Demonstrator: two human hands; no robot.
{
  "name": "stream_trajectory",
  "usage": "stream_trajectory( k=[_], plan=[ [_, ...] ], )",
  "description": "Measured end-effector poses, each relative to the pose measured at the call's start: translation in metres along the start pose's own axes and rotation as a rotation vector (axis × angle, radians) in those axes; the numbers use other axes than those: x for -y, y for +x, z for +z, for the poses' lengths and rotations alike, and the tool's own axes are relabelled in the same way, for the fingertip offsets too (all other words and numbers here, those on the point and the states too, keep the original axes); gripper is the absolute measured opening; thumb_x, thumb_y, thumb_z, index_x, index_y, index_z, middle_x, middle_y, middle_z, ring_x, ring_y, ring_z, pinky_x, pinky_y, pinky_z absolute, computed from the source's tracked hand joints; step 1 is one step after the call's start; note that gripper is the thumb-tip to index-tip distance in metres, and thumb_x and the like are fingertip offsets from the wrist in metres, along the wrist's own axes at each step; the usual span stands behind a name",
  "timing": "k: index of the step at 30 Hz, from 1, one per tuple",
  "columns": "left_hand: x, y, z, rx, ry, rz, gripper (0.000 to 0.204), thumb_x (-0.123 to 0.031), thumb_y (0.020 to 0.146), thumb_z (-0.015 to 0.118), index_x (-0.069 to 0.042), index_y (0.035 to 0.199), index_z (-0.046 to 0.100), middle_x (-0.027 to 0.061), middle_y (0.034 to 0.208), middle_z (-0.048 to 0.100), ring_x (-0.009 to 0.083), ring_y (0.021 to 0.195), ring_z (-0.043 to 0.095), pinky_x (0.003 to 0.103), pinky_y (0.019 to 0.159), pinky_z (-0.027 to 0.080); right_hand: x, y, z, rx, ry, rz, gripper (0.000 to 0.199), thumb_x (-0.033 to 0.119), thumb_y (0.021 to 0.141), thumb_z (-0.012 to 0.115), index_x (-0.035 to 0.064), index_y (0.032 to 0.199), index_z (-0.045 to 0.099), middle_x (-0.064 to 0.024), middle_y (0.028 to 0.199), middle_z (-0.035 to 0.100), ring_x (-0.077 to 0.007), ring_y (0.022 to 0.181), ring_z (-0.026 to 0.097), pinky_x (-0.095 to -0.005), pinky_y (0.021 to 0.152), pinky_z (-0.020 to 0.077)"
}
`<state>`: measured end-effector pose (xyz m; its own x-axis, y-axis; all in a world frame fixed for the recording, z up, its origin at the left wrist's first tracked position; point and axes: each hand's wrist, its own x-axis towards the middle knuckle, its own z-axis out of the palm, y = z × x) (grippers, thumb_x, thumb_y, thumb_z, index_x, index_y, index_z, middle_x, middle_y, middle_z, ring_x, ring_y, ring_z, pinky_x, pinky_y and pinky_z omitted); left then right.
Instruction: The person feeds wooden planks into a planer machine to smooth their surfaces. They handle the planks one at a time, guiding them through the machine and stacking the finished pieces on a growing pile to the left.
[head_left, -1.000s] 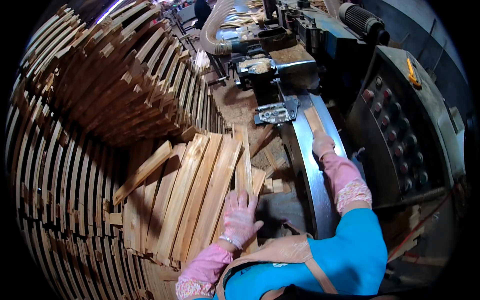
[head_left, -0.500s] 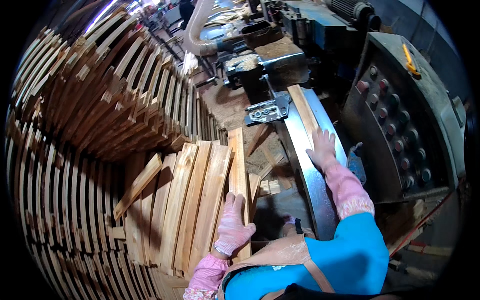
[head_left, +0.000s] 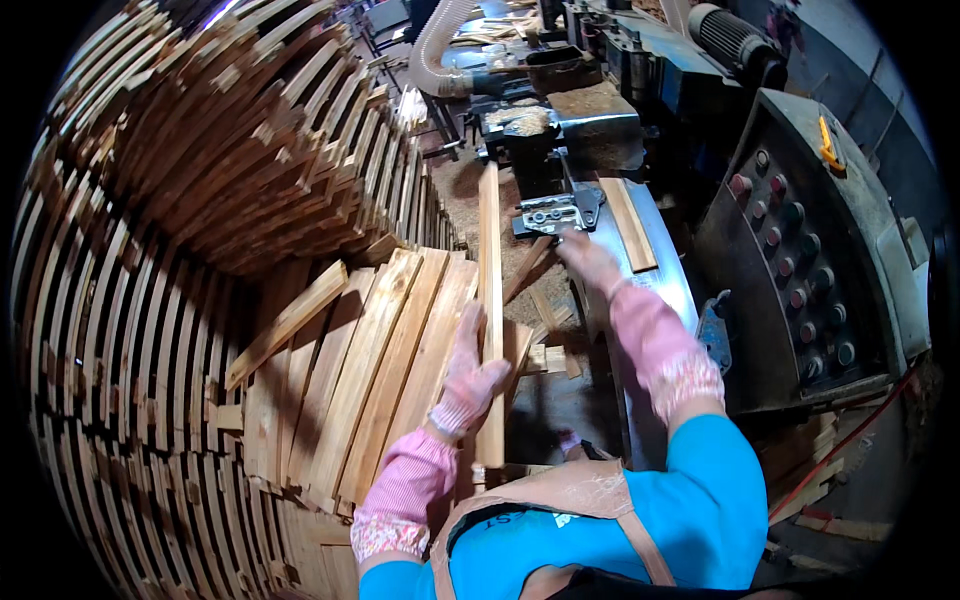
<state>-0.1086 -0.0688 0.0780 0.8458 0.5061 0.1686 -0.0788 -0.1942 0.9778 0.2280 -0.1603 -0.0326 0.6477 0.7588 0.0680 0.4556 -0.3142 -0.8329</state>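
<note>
My left hand (head_left: 470, 372), in a pale pink glove, grips a long wooden slat (head_left: 489, 250), thumb on its right side and fingers on its left. The slat points away from me, above the right edge of a layer of slats (head_left: 385, 375). My right hand (head_left: 590, 264) is apart from any wood, over the left edge of the metal machine bed (head_left: 665, 235), just nearer than a metal guide bracket (head_left: 555, 214). Motion blurs its fingers. A second wooden slat (head_left: 628, 225) lies on the bed, its far end toward the machine (head_left: 598, 125).
Tall stacks of slats (head_left: 200, 150) fill the left side. At right stands a control panel (head_left: 800, 250) with several buttons and a yellow cutter (head_left: 829, 143) on top. A ribbed hose (head_left: 432, 50) runs to the machine. Wood offcuts (head_left: 548, 358) lie below, between stack and bed.
My left hand has lifted the slat from the stack's edge and moved it forward. My right hand has let go of the slat on the bed and swung left.
</note>
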Motion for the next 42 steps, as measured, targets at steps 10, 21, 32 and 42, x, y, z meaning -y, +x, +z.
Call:
stream_trajectory(
  k=[10, 21, 32, 42],
  plan=[
    [-0.012, 0.012, 0.007, 0.2, 1.079, 0.286, 0.093, -0.037, 0.082, 0.085, -0.002, 0.157, 0.043, 0.0286, 0.149, 0.054, 0.0436, 0.14, 0.052, 0.056, 0.125, 0.034, 0.054, -0.211, -0.023, -0.122, 0.836, 0.279, 0.053, 0.023, 0.099, 0.065, -0.0009, 0.145, 0.06, -0.0138, 0.119, 0.075, -0.0236, 0.11, 0.072, -0.0361, 0.098, 0.0568],
    [-0.016, -0.075, -0.092, 0.037, 1.251, -0.026, 0.069, -0.024, 0.081, 0.084, -0.002, 0.141, 0.057, 0.027, 0.138, 0.062, 0.0452, 0.131, 0.058, 0.052, 0.115, 0.045, -0.076, -0.153, -0.018, -0.441, -0.873, 0.267, 0.028, 0.022, 0.093, 0.072, 0.017, 0.12, 0.065, -0.0148, 0.122, 0.065, -0.041, 0.109, 0.062, -0.0527, 0.088, 0.0545],
    [-0.015, 0.062, -0.062, -0.385, 0.356, -0.056, 0.062, -0.009, 0.093, 0.064, 0.001, 0.152, 0.051, 0.0251, 0.144, 0.065, 0.0348, 0.132, 0.065, 0.041, 0.11, 0.054, 0.058, -0.022, 0.04, 0.139, 0.729, 0.094, 0.066, 0.039, 0.099, 0.075, 0.0062, 0.153, 0.057, -0.0133, 0.15, 0.063, -0.0255, 0.132, 0.062, -0.0379, 0.111, 0.0498],
    [-0.02, 0.095, -0.19, -0.369, 0.905, 0.628, 0.085, -0.016, 0.078, 0.085, 0.007, 0.152, 0.05, 0.0256, 0.149, 0.058, 0.0398, 0.141, 0.052, 0.049, 0.124, 0.036, -0.003, -0.182, -0.045, -0.161, 0.024, 0.253, 0.06, 0.021, 0.09, 0.075, 0.0097, 0.147, 0.059, -0.0136, 0.126, 0.072, -0.0301, 0.113, 0.068, -0.0439, 0.102, 0.0532]
  ],
)
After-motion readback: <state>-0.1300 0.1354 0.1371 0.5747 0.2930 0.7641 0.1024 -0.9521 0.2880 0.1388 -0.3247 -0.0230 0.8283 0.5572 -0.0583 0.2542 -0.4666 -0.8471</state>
